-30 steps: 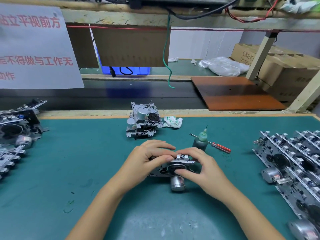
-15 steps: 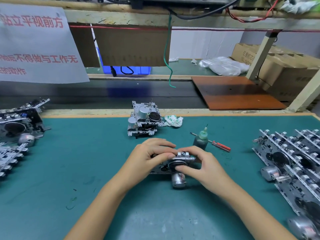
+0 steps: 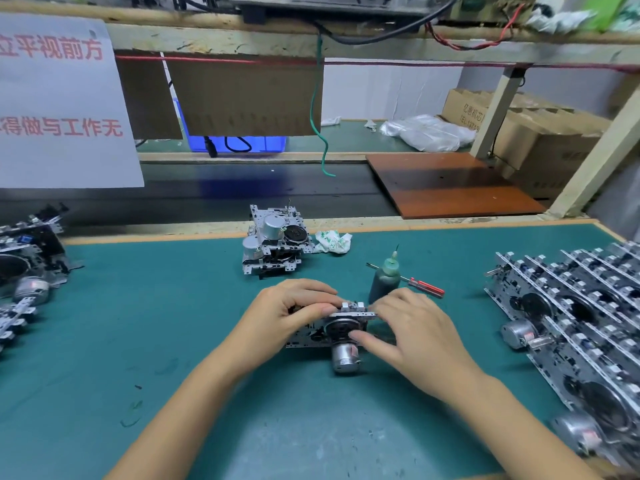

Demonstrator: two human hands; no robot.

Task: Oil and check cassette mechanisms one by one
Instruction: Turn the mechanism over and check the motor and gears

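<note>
A metal cassette mechanism (image 3: 341, 336) with a round silver motor lies on the green mat at the centre. My left hand (image 3: 287, 313) grips its left and top side, fingers curled over the frame. My right hand (image 3: 412, 327) holds its right side, with the thumb on the black flywheel. A dark green oil bottle (image 3: 384, 280) with a needle tip stands just behind the hands. Two stacked mechanisms (image 3: 273, 242) sit further back.
A red-handled screwdriver (image 3: 420, 285) lies behind the bottle. Rows of mechanisms (image 3: 581, 323) fill the right side and more mechanisms (image 3: 24, 271) lie at the left edge. A crumpled white cloth (image 3: 332, 241) sits near the mat's far edge. A paper sign (image 3: 59, 105) hangs upper left.
Both hands stay on the mechanism with small finger shifts. My right thumb has slid across the flywheel. The view has shifted slightly.
</note>
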